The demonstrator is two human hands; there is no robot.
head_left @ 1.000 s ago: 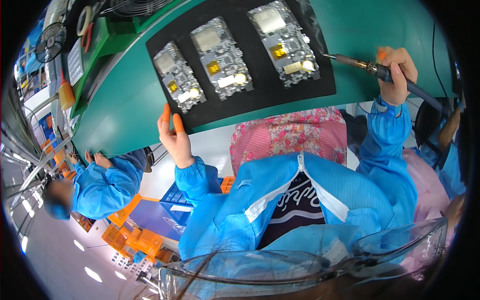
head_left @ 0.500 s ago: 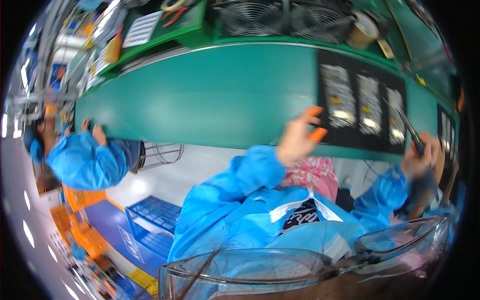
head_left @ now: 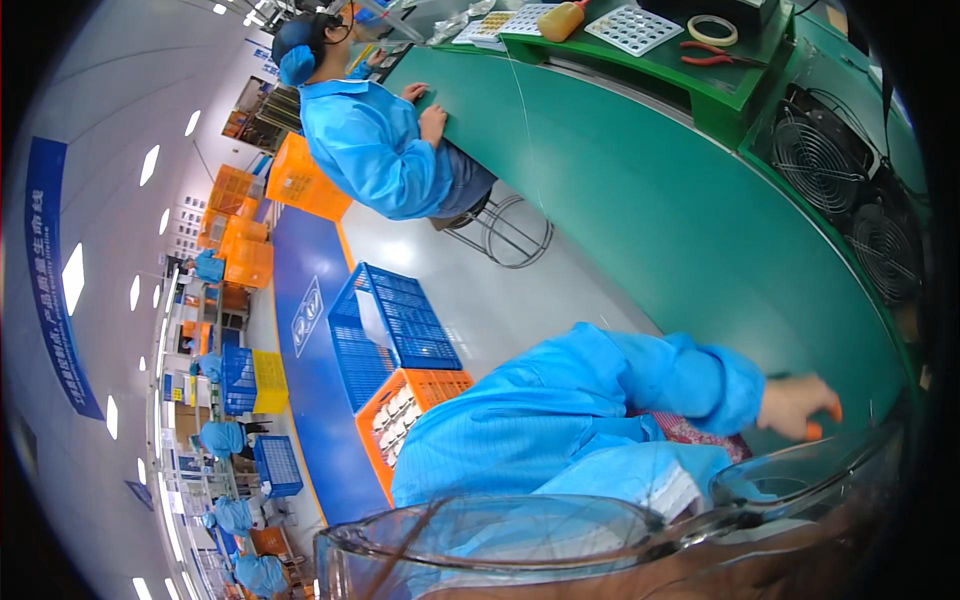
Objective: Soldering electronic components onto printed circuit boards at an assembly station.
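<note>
My left hand (head_left: 793, 406) reaches out low at the right side of the view, over the near edge of the green work table (head_left: 640, 190). Orange finger cots cover two of its fingertips, which are a little apart, and I see nothing between them. The blue sleeve (head_left: 640, 375) runs back from it across the lower middle. My right hand is out of the picture. So are the black mat and the metallic parts that lay on it.
A green shelf (head_left: 690, 85) holds red-handled pliers (head_left: 715, 58), a tape roll (head_left: 712, 30) and a white tray (head_left: 633, 30). Fans (head_left: 822, 160) stand behind the table. A co-worker (head_left: 375, 140) sits at its far end. Blue (head_left: 400, 320) and orange crates (head_left: 372, 465) stand on the floor.
The view has swung to the left. My right hand with its dark-handled tool, the mat and its parts have left the picture. My left hand now appears farther right and lower.
</note>
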